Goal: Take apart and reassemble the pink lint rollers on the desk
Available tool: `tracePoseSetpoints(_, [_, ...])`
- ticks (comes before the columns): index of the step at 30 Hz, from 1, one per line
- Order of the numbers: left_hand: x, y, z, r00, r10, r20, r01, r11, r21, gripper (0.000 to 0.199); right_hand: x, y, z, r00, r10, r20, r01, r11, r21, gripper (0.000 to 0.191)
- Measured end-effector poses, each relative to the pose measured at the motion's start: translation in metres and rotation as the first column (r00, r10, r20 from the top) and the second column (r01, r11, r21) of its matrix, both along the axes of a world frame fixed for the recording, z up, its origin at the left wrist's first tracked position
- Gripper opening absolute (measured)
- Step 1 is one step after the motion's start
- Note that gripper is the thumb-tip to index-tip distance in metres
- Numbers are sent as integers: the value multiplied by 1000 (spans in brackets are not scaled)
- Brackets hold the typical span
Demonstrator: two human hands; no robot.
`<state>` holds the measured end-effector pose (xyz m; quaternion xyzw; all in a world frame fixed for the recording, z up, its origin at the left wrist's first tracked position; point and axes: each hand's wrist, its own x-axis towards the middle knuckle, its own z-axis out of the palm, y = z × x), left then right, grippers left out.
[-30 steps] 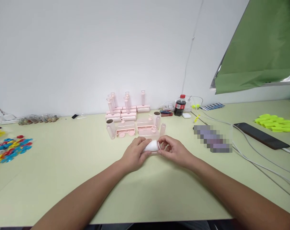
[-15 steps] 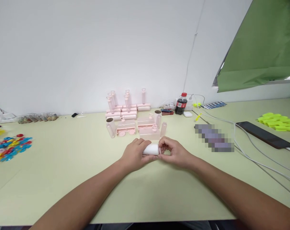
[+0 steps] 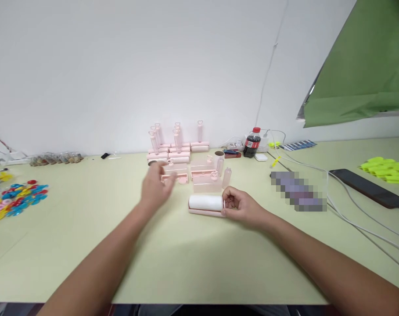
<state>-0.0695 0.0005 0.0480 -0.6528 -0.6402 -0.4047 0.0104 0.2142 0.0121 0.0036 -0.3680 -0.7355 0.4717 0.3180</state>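
A lint roller (image 3: 206, 202), a white roll seated in a pink holder, lies crosswise in front of me. My right hand (image 3: 240, 205) pinches its right end with the fingers curled. My left hand (image 3: 157, 186) is off the roller, stretched out to the left, thumb and fingers apart and slightly blurred. Behind that hand is a pink case part (image 3: 182, 178), partly covered by it. The dark top of a roll (image 3: 152, 163) shows just behind its fingers. Beyond the roller stand a clear pink cover (image 3: 206, 186) and a small pink handle (image 3: 227, 176).
Several finished-looking pink rollers with upright handles (image 3: 177, 142) stand by the wall. A cola bottle (image 3: 252, 142), white cables (image 3: 324, 180), a phone (image 3: 368, 188) and yellow-green pieces (image 3: 388, 171) are to the right. Colourful plastic pieces (image 3: 21, 197) lie at left.
My left hand has let go of the lint roller and moved left and away from me toward the pink parts. The right hand keeps its hold on the roller's end.
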Motion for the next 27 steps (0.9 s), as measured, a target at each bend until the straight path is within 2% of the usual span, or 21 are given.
tracePoseSetpoints(1, [-17,4,7,993,113,43,-108,990,-89,42,0,1,0,1000,-2,0,2,1000,-18,24])
tracePoseSetpoints(2, [-33,7,13,981,179,68,-161,964,-212,45,0,2,0,1000,0,-3,0,1000,-30,24])
tracePoseSetpoints(4, [-61,13,15,976,204,82,-143,872,-468,59,1,3,-1,1000,13,-6,-13,999,-44,24])
tracePoseSetpoints(5, [-71,16,12,977,191,99,-107,830,-548,68,0,3,-1,1000,20,-5,-20,999,-48,23])
tracePoseSetpoints(6, [-78,18,8,979,168,112,-73,813,-578,75,0,2,-1,1000,28,1,-28,998,-51,22])
tracePoseSetpoints(9, [-83,24,-6,984,98,146,10,796,-605,88,0,1,-1,998,53,30,-51,998,-48,21])
tracePoseSetpoints(12, [-79,30,-14,985,56,161,53,797,-602,91,0,-1,0,997,62,50,-59,997,-45,22])
tracePoseSetpoints(19, [-76,39,-21,994,102,44,-51,768,-639,74,1,1,-2,995,75,65,-72,996,-58,22])
tracePoseSetpoints(23, [-72,37,-21,986,164,-9,-127,722,-681,81,1,1,-3,995,85,59,-82,995,-60,23])
tracePoseSetpoints(27, [-68,37,-21,980,185,-70,-183,713,-677,80,1,1,-3,995,83,63,-79,995,-60,22])
